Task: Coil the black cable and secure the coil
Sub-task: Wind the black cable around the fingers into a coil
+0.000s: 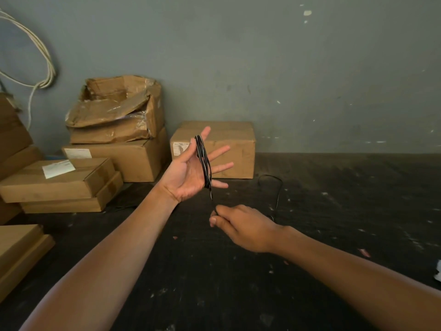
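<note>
The black cable [204,161] is wound in several loops around the fingers of my left hand [188,172], which is raised with palm up and fingers spread. A single strand drops from the loops to my right hand [241,225], just below, pinched between thumb and forefinger. The loose rest of the cable [278,189] arcs over the dark floor to the right of my right hand; its end is hard to see against the floor.
Cardboard boxes [212,149] stand against the grey wall behind my hands, with a torn stack [114,130] and flat boxes [59,182] to the left. White cords [45,68] hang on the wall at upper left. The floor [238,283] is dark and speckled.
</note>
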